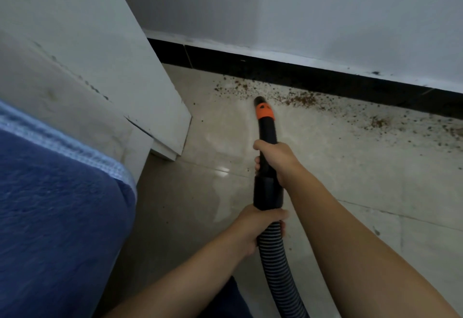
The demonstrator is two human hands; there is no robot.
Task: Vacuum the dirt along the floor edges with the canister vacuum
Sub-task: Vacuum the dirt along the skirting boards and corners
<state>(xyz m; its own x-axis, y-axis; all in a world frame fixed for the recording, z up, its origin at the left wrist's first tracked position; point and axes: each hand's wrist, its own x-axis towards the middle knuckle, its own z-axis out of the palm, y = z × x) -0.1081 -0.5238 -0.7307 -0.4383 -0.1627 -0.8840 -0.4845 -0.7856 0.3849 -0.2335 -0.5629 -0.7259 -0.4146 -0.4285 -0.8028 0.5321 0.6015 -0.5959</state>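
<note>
Head view: orange nozzle band (264, 112), marking perhaps a logo, unreadable.

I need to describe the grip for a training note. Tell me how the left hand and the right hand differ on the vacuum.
The right hand grips the smooth black wand, nearer the orange-banded nozzle; the left hand grips farther back, where the ribbed hose meets the cuff. The right arm reaches farther forward than the left. Both wrap their fingers round the tube, aiming it at the dirt along the black baseboard.
</note>
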